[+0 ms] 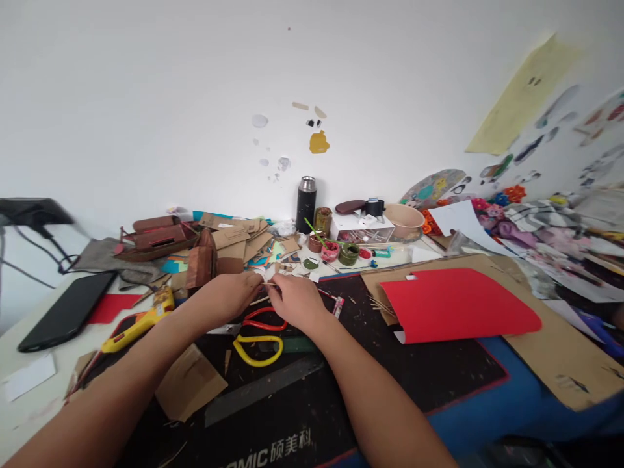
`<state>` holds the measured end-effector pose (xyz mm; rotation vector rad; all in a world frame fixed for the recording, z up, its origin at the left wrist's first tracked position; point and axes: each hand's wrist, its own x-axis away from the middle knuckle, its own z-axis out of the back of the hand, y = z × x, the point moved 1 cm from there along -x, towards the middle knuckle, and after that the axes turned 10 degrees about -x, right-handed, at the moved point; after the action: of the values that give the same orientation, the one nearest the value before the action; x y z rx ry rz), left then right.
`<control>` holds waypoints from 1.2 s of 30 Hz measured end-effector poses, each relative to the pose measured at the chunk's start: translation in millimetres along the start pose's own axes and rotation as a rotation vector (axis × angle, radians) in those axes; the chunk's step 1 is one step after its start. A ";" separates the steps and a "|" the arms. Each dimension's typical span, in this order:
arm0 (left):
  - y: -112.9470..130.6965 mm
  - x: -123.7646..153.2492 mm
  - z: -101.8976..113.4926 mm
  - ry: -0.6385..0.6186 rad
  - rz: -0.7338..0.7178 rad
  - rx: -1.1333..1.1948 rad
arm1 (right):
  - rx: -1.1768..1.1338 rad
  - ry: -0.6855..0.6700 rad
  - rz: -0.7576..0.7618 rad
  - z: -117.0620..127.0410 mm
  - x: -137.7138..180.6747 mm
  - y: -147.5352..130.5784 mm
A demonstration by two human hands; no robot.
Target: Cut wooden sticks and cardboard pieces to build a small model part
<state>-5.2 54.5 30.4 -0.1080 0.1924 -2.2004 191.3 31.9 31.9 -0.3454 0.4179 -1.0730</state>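
Note:
Both my hands meet over the far part of a black cutting mat (370, 364). My left hand (233, 294) is closed, fingers pinched on a small pale piece at its tips. My right hand (294, 300) is closed too, pinching the same small piece or a thin wooden stick; I cannot make out which. Just under my hands lie red-handled scissors (263, 318) and yellow-handled scissors (257, 348). A grey ruler (263, 387) lies on the mat nearer to me.
A red sheet (458, 304) lies on brown cardboard (550, 364) at the right. A yellow glue gun (141, 321), a dark tablet (68, 311) and cardboard scraps (190, 382) are on the left. A black flask (306, 203), paint pots (341, 249) and a bowl (403, 220) stand at the back.

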 end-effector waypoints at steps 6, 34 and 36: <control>-2.8 -1.8 -9.0 -0.002 -0.045 -0.037 | 0.015 -0.007 0.018 -2.8 -1.4 2.8; 21.7 -1.2 15.2 -0.199 0.116 -0.109 | 0.054 -0.079 0.037 -10.2 -5.1 3.0; 24.1 -1.3 17.3 -0.198 0.138 -0.101 | 0.052 -0.082 0.028 -11.0 -5.0 3.1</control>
<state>17.2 39.7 43.1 -0.3566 0.1941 -2.0280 186.2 36.9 21.7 -0.3351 0.3199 -1.0366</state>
